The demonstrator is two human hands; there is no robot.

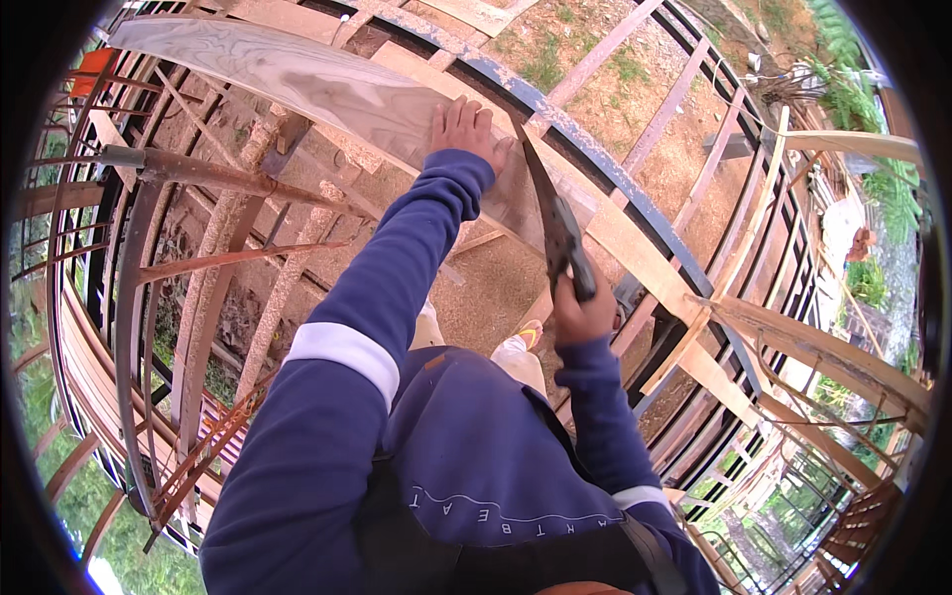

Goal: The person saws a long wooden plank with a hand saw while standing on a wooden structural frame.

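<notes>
A long grey-brown wooden board [327,84] runs from the far left toward the middle, lying across timber framing. My left hand [468,133] lies on top of it near its right end, fingers stretched out flat against the wood. In my right hand [583,309] is the black handle of a handsaw [557,223], fingers wrapped round it. The saw's dark blade points away from me, its narrow tip close to the far edge of the board, just right of my left hand. Whether the teeth touch the wood I cannot tell.
A blue-painted beam [595,169] curves behind the board, beside a pale plank [640,266]. Rusty metal bars [243,178] stick out at left. Sawdust-covered ground [466,288] and my feet show below between the timbers. A thick timber [823,357] extends at right.
</notes>
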